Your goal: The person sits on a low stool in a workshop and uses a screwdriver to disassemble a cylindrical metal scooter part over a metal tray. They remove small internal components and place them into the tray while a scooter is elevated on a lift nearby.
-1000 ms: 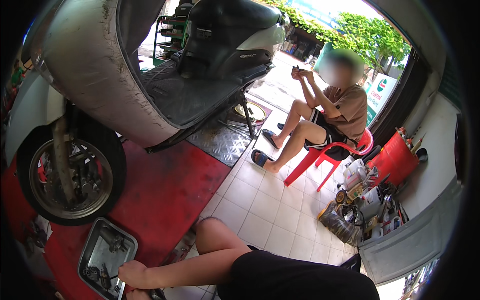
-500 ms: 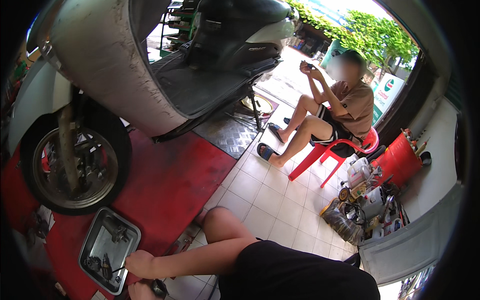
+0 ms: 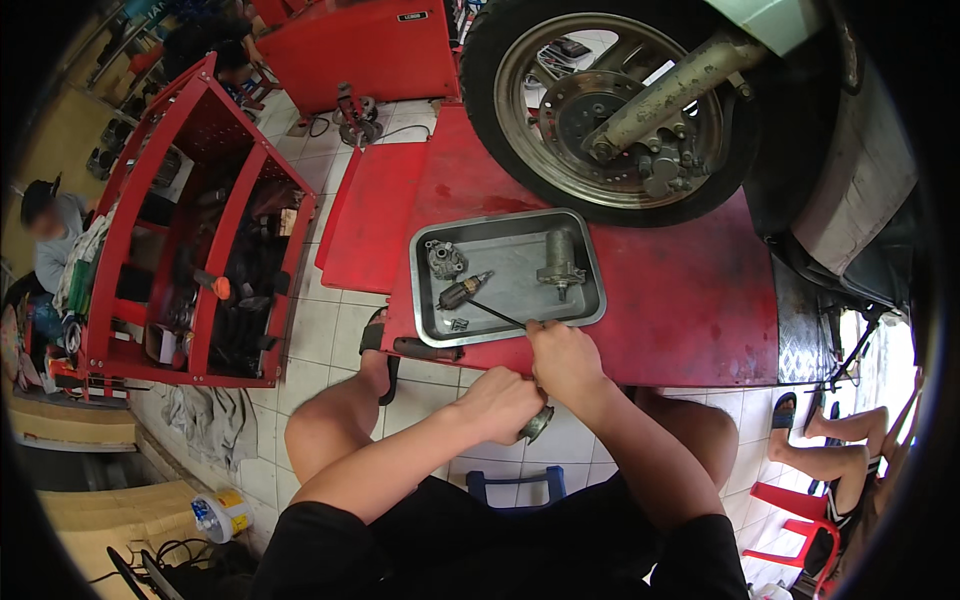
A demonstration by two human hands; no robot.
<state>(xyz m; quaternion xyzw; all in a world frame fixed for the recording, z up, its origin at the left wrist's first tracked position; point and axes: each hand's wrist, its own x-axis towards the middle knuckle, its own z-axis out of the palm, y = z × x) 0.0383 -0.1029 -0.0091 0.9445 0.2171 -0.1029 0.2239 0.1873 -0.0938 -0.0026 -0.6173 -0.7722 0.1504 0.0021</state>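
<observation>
My left hand [image 3: 503, 403] is closed around a small round, grey-green metal piece [image 3: 538, 425], mostly hidden by the fingers. Just above it, my right hand [image 3: 565, 357] grips a thin dark rod [image 3: 498, 314] whose far end reaches into the shallow metal tray [image 3: 505, 240]; the fist hides its other end. In that tray lie a motor armature [image 3: 465, 290] by the rod's end, a cast metal end housing [image 3: 445, 259] at the far left, a cylindrical motor body [image 3: 560, 258] on the right and a small metal part [image 3: 459, 325] in the near left corner.
The tray rests on a red platform [image 3: 680, 300] beneath a scooter's front wheel [image 3: 610, 110]. A dark-handled tool [image 3: 425, 349] lies along the platform's near edge. Leftward stands a red tool cart [image 3: 205, 240]. One person [image 3: 62, 240] is at far left; another sits on a red chair [image 3: 800, 535] at right.
My view has swung left from the seated person toward the tray. Both hands now show fully beside it, the right one still holding the thin rod.
</observation>
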